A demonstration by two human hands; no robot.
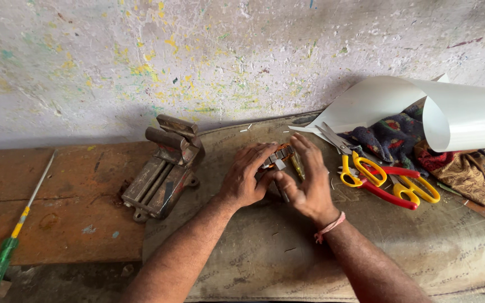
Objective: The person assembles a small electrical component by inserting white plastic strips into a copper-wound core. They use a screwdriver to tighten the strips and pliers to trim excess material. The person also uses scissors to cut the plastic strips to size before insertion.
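My forearms come in from the near edge of the worktop, over the worn grey mat (287,258) that covers its right part. My left hand (246,177) and right hand (309,182) meet at the middle of the mat, fingers curled round a small metal part (278,156) with copper-coloured bits; both hands have hold of it, left from the side, right from above. A thin tool with a yellowish handle (297,166) lies under my right fingers; I cannot tell whether I grip it. A pink thread (330,226) circles my right wrist.

There are no packages or labels that I can make out. A curled white sheet (461,115) stands at the far right corner, over a heap of patterned cloth (399,137). Just right of my hands lie scissors with red and yellow handles (385,182), close enough to crowd my right hand. Left of my hands, at the mat's edge, sits a rusty bench vise (164,168). A green-handled screwdriver (12,235) lies well apart on the bare brown wood at the left edge. Behind everything is a paint-speckled wall (197,56).
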